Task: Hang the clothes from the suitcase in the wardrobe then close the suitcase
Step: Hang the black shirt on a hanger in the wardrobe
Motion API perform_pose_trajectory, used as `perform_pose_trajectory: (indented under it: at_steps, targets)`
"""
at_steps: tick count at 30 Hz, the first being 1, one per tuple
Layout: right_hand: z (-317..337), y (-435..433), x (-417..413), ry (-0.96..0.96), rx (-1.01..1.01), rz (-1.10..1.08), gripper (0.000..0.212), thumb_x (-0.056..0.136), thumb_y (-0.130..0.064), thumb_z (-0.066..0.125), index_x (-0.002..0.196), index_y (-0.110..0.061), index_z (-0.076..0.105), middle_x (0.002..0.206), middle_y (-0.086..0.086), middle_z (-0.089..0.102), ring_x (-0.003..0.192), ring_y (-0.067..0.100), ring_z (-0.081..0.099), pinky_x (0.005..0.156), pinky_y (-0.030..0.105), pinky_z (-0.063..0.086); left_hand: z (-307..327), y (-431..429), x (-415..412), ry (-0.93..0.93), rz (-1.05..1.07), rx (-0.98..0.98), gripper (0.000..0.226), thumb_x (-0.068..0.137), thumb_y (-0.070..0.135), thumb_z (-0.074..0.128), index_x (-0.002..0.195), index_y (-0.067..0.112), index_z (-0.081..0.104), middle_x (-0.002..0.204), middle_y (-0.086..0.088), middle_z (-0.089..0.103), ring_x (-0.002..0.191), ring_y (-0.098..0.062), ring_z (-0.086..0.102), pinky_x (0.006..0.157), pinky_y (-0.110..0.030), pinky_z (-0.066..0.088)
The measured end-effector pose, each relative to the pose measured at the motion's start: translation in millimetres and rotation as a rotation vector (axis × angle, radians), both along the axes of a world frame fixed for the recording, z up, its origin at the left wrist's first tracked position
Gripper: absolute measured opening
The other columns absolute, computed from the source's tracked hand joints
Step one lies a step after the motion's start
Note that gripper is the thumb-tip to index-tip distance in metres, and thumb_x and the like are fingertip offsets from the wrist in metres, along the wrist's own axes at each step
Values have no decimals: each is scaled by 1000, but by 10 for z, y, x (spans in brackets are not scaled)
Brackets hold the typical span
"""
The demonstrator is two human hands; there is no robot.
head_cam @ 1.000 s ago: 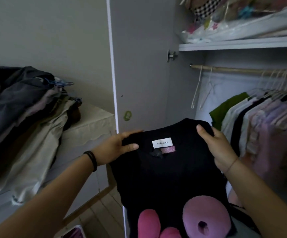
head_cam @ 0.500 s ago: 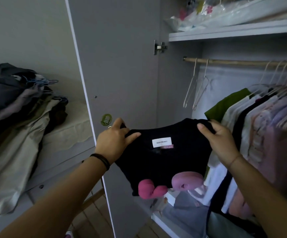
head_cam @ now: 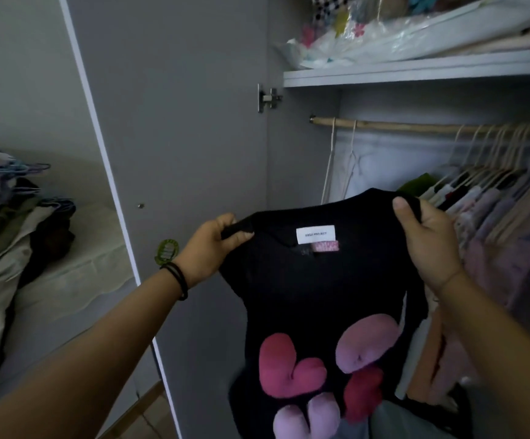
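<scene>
Two arms enter the frame, the left forearm (head_cam: 99, 340) from 8 o'clock and the right forearm (head_cam: 504, 337) from 4 o'clock. Both are bare to the frame edge. A black band (head_cam: 179, 278), seen as two thin cords side by side, sits just behind the left hand (head_cam: 213, 248). One thread-thin bracelet (head_cam: 447, 278) sits just behind the right hand (head_cam: 428, 245). Visible thumbnails are short.

Setting: a home, the clothes-storage corner of a room. Evidence: open grey wardrobe door (head_cam: 175, 122), above the fingers (head_cam: 226, 220) of the left hand (head_cam: 208, 248); wooden rail (head_cam: 415, 125), above the fingers (head_cam: 400, 208) of the right hand (head_cam: 428, 245), bearing empty hangers (head_cam: 328, 172) and hung shirts (head_cam: 504, 223); shelf (head_cam: 415, 72) of plastic-wrapped bedding (head_cam: 400, 39), higher still; heaped clothes (head_cam: 0, 248) on a cloth-covered surface (head_cam: 76, 274), far left of the left fingers.
</scene>
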State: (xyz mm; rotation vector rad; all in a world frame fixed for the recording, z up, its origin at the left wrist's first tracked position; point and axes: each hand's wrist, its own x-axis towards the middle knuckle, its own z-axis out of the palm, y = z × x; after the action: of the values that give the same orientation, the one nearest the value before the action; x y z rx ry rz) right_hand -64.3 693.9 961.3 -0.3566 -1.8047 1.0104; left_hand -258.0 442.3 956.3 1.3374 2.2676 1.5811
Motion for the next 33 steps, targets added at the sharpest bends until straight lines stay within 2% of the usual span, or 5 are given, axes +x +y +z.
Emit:
perform_pose_trajectory:
  at_steps: [8, 14, 18, 24, 33]
  targets:
    - [-77, 104, 52, 39, -207, 86, 24, 89, -39, 57, 101, -23, 69, 104, 3, 71, 98, 19, 67, 87, 35, 54, 26, 261, 77, -276, -52, 221, 10, 91, 15, 61, 87, 13, 70, 73, 7, 72, 68, -4, 67, 61, -15, 51]
    - [5, 132, 122, -51, -173, 169, 12, 88, -21, 62, 91, -12, 70, 95, 13, 71, 84, 19, 66, 83, 39, 54, -112, 411, -128, 157, 300, 10, 15, 84, 23, 70, 80, 8, 72, 80, 2, 65, 72, -9, 58, 61, -7, 39]
    - [-59, 110, 158, -112, -161, 224, 57, 64, -60, 71, 88, -9, 71, 93, 19, 70, 83, 25, 67, 79, 40, 55, -273, 484, 9, -231, 177, -64, 24, 94, 23, 57, 76, 7, 61, 62, -8, 64, 53, -17, 59, 58, -26, 53]
    - [-67, 138, 196, -74, -163, 211, 74, 55, -71, 72, 85, -3, 70, 84, 24, 67, 75, 27, 64, 71, 41, 53, -314, 570, 187, -254, 97, 19, 20, 80, 29, 74, 81, 11, 65, 74, 3, 69, 66, -7, 65, 59, -18, 52]
    - [-226, 156, 256, -72, -256, 244, 33, 72, -38, 67, 86, -9, 72, 78, 2, 74, 74, 15, 69, 62, 21, 54, -283, 849, 161, -847, 123, 362, 18, 95, 11, 53, 79, 10, 58, 79, -6, 63, 68, -13, 60, 57, -17, 54]
